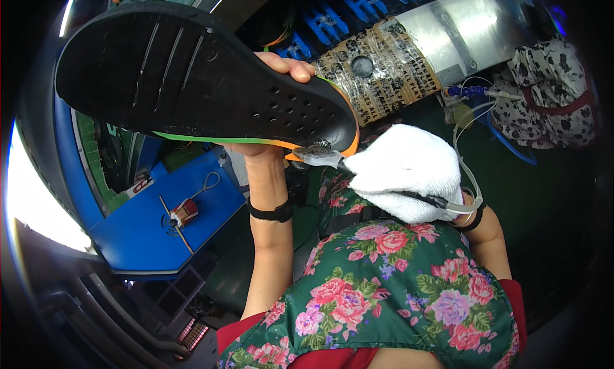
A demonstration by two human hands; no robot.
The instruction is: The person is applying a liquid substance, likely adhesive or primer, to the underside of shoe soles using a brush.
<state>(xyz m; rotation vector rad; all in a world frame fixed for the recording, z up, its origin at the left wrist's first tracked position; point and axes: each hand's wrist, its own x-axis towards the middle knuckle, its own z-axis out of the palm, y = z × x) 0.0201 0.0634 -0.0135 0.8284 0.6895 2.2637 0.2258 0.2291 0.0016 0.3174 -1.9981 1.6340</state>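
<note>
My left hand (289, 67) grips a large black shoe sole (192, 81) with a green and orange edge. The fingers curl over its far side, while the palm is hidden behind it. A white knit glove covers my right hand (406, 167), closed around a brush (323, 156) with a pale ferrule and dark handle. The bristles touch or nearly touch the narrower, dotted end of the sole, near its orange edge. From the back of the brush a thin clear tube (470, 170) loops up to the right.
A curved metal rail (470, 26) partly wrapped in taped brown cardboard (384, 68) runs across the top. Beyond it stands a blue rack (332, 26). Spotted cloth (543, 94) lies at right. On a blue table (137, 234) at left is a small red-and-white container (184, 213) with a stick.
</note>
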